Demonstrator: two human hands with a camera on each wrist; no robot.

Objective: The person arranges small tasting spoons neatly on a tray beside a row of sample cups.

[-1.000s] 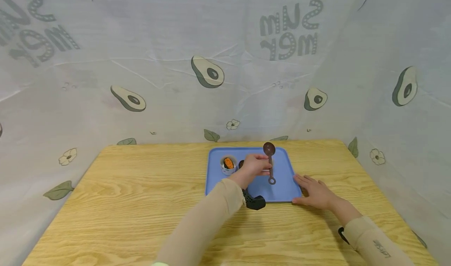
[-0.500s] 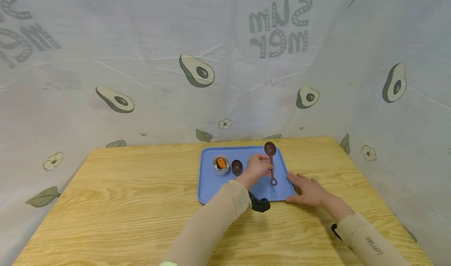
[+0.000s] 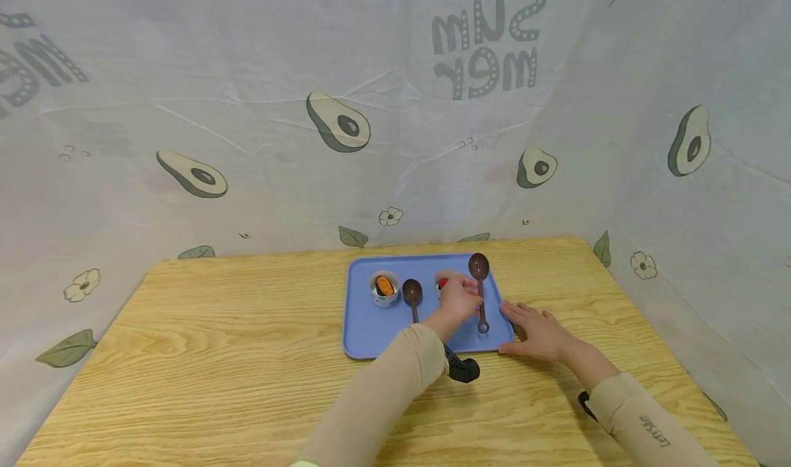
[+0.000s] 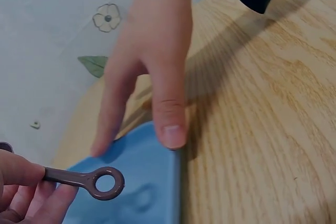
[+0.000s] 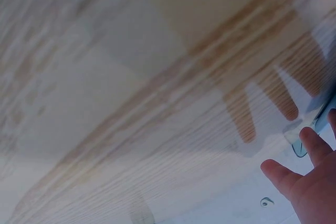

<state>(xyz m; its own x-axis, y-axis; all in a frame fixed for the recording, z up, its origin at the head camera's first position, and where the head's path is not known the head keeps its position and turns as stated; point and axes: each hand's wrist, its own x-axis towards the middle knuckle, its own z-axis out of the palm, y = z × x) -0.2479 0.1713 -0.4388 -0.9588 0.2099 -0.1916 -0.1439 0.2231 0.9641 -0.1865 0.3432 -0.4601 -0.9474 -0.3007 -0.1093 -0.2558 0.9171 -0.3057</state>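
My left hand pinches the handle of a dark brown spoon over the right side of a blue tray. The spoon's bowl points to the back. In the left wrist view its ring-ended handle sticks out past the fingertips, above the tray. My right hand has its fingers spread at the tray's front right corner, thumb and fingertips along the edge. Another brown spoon lies mid-tray, its handle end hidden by the left arm.
Left on the tray stands a small patterned cup holding an orange-topped sushi piece. Partly behind the left hand is another cup with something red in it. A wood-grain table lies below, with a printed curtain behind.
The held spoon has shifted right across the tray, towards its right edge. The other spoon and the red thing have come out from behind the left hand. The right hand stays at the corner.
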